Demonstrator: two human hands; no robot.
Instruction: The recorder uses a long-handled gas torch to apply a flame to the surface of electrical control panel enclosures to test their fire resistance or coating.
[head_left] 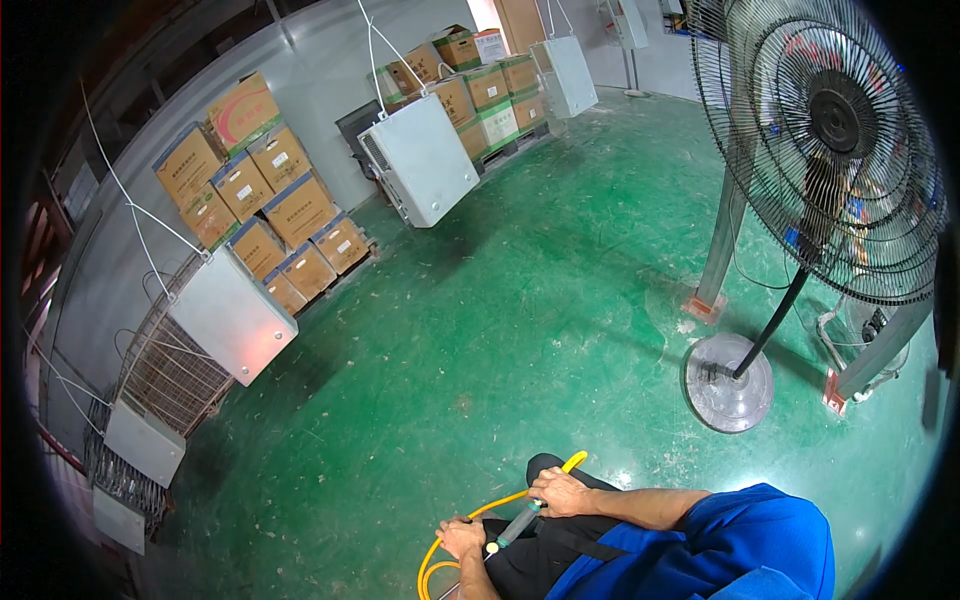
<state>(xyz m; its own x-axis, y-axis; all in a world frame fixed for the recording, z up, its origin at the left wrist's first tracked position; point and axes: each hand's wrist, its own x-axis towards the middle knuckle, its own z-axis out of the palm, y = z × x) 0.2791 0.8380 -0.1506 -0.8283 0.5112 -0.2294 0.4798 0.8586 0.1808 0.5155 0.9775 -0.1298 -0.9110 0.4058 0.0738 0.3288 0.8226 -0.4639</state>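
I am seated low, with dark trousers and a blue garment in view. My right hand (560, 492) is closed round a yellow hose (500, 502), whose end sticks out past the fingers. Just below that hand, a tool with a translucent green handle (518, 526) lies slanted over my thigh, its upper end against the palm side. My left hand (461, 538), nearer the lower edge, is curled with the hose running along its fingers and looping beside the wrist. A small pale knob (492, 548) sits by that hand; what it belongs to is unclear.
A black pedestal fan (835, 115) stands at right on a round base (730, 385), near metal posts (720, 240). Pale metal boxes (235, 315) hang on white cords at left. Cardboard cartons (300, 210) are stacked by the wall. The floor (480, 350) is green.
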